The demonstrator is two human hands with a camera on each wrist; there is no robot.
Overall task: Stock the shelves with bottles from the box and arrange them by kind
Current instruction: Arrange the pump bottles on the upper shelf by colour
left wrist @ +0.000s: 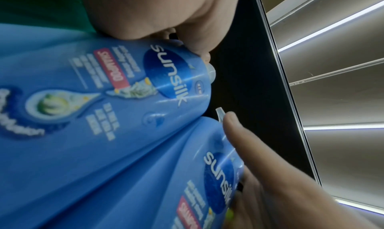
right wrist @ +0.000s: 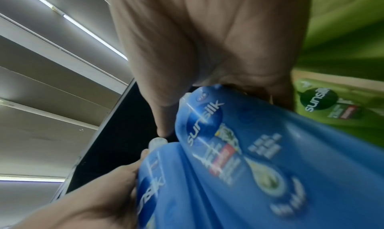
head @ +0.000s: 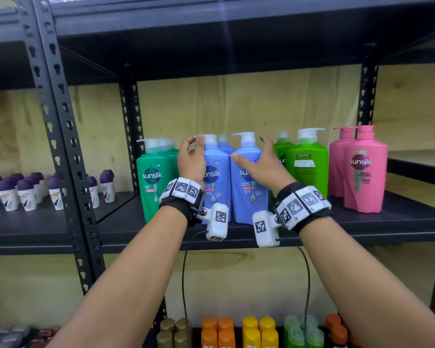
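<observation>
Hands on the two front blue Sunsilk shampoo bottles, upright on the middle shelf between teal bottles and green bottles. Left hand curled round the shoulder of the left blue bottle; right hand spread, fingers straight, flat against the right blue bottle. Long axes vertical, bottles touching side by side, each directly ahead of its own hand; likely squaring the pair into line.
</observation>
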